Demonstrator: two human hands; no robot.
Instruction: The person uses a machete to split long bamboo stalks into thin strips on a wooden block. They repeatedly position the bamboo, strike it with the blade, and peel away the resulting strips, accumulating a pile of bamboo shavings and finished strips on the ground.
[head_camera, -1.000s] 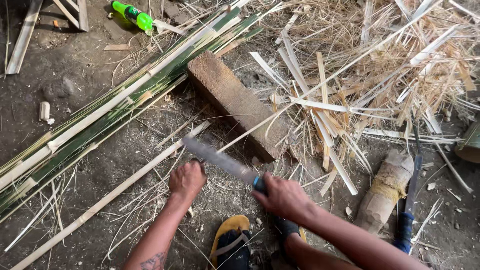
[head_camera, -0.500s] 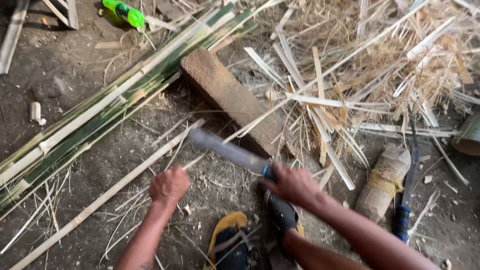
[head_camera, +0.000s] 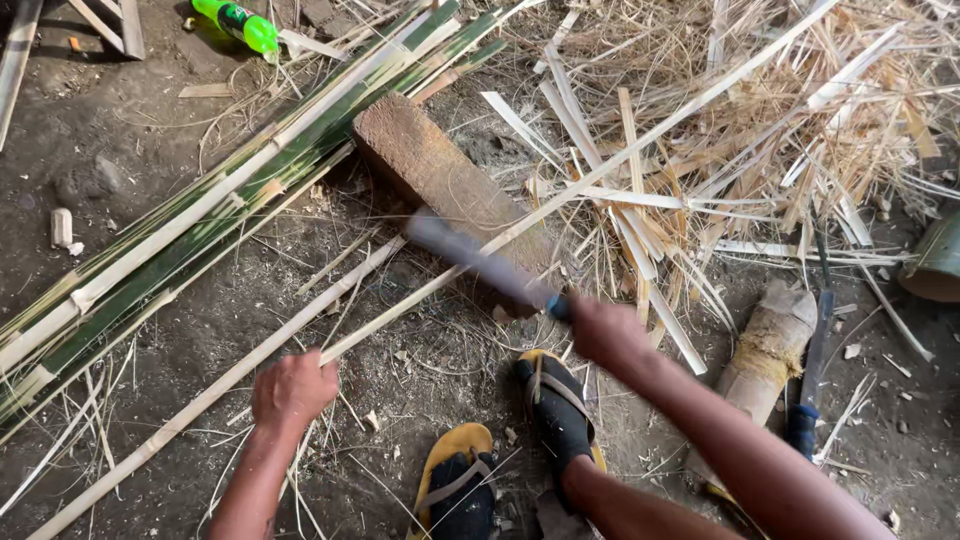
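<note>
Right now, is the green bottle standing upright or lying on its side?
Lying on its side. The green bottle rests lengthwise on the dirt ground near the top edge, beside the bamboo strips.

Bare dirt (head_camera: 130, 190) lies open at the far left. A wooden block (head_camera: 450, 195), green bamboo strips (head_camera: 200, 230) and a heap of shavings (head_camera: 760, 140) crowd the middle and right.

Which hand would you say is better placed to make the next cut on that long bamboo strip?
Probably the right hand: it grips the blade over the wooden block, while the left hand holds the bamboo strip.
</note>
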